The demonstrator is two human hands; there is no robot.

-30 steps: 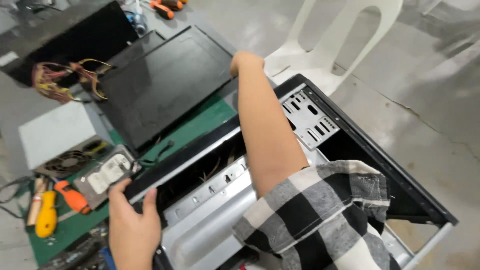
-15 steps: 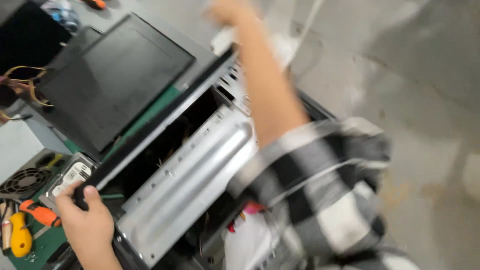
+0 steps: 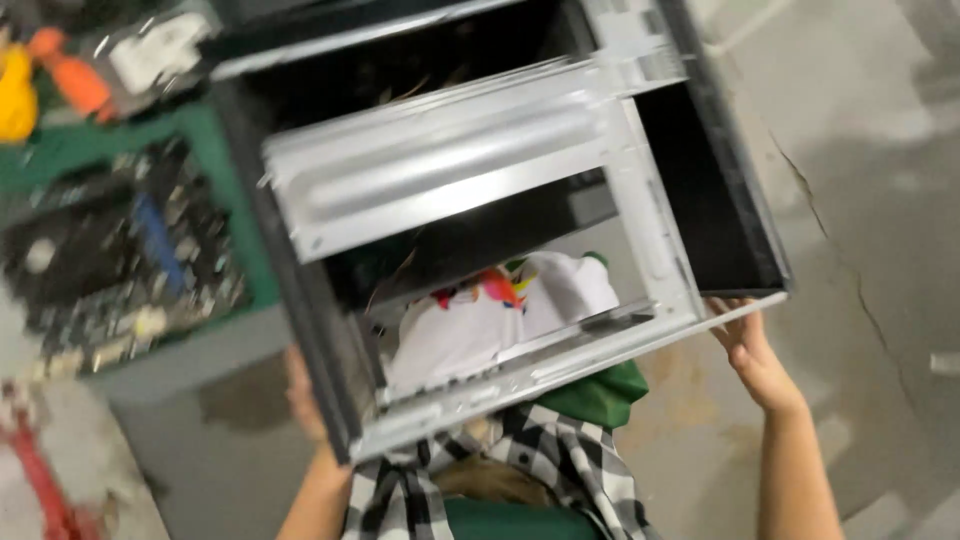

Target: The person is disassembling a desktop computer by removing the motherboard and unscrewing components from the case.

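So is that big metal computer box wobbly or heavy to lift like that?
Probably awkward more than heavy: the computer case looks mostly hollow, with open space showing inside its frame. It likely stays stiff, since its walls are sheet metal with folded edges. It may tip easily, because the right hand grips only one corner and the left hand sits mostly hidden behind the opposite edge.

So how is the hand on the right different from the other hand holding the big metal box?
The right hand shows plainly, fingers curled on the computer case at its near right corner. The left hand is mostly hidden behind the case's left edge and sits lower. Both touch the case.
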